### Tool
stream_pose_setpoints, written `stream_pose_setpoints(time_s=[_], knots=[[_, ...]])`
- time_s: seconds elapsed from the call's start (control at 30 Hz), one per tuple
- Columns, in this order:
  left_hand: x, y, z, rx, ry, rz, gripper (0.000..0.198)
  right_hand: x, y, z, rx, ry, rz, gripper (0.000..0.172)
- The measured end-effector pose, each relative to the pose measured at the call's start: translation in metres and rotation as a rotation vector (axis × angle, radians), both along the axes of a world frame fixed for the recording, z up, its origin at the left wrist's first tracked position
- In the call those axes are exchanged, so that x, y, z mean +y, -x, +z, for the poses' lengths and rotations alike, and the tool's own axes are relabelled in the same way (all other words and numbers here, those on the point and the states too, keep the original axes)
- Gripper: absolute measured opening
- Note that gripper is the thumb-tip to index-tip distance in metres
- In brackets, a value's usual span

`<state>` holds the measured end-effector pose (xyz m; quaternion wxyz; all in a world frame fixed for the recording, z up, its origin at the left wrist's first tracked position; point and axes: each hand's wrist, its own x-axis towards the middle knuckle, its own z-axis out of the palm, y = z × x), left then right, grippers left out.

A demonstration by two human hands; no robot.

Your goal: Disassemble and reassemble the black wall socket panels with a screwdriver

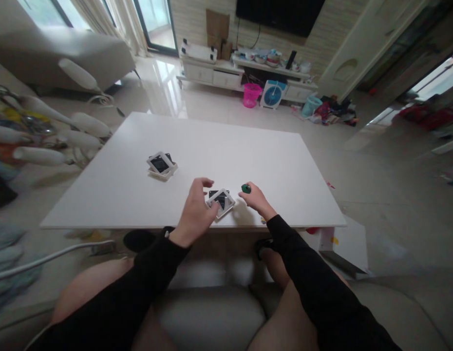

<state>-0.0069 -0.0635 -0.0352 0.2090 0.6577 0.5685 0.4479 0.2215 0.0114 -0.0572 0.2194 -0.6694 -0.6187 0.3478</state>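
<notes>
On the white table (219, 146), near its front edge, lies a white square frame (229, 197) with dark slatted parts beneath and behind it. My left hand (195, 212) reaches over its left side, fingers and thumb apart. The thumb overlaps the frame's lower left; I cannot tell whether it presses on it. Just right of the frame, my right hand (257, 199) is closed around a short dark green handle (246, 188), whose other end does not show. Farther back on the left sits a second stack of white frames with black parts (162, 165).
A small colourful spot (263, 220) marks the table's front edge. Beyond the table stand a pink basket (251, 95), a blue fan (273, 94) and a white TV cabinet (226, 78). White-armed lamp fittings (84, 124) crowd the left side.
</notes>
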Motion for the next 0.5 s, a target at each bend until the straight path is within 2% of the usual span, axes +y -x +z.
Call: stream_pose_setpoints(time_s=[0.13, 0.17, 0.23, 0.3, 0.43, 0.5], knots=[[0.003, 0.007, -0.052, 0.138, 0.444, -0.005, 0.108, -0.004, -0.002, 0.012, 0.084, -0.049, -0.063, 0.033], [0.002, 0.007, -0.065, 0.112, 0.485, -0.01, 0.116, -0.005, -0.003, 0.015, 0.1, -0.061, -0.072, 0.035], [0.001, 0.004, -0.085, 0.023, 0.462, -0.014, 0.118, -0.008, -0.004, 0.019, 0.137, -0.081, -0.079, 0.038], [0.001, 0.001, -0.097, 0.015, 0.434, 0.002, 0.113, -0.011, -0.006, 0.023, 0.182, -0.093, -0.08, 0.038], [0.002, 0.002, -0.105, 0.035, 0.395, 0.12, 0.094, -0.017, -0.007, 0.033, 0.225, -0.116, -0.067, 0.037], [0.002, 0.002, -0.107, 0.071, 0.365, 0.146, 0.101, -0.019, -0.007, 0.038, 0.201, -0.147, -0.054, 0.036]])
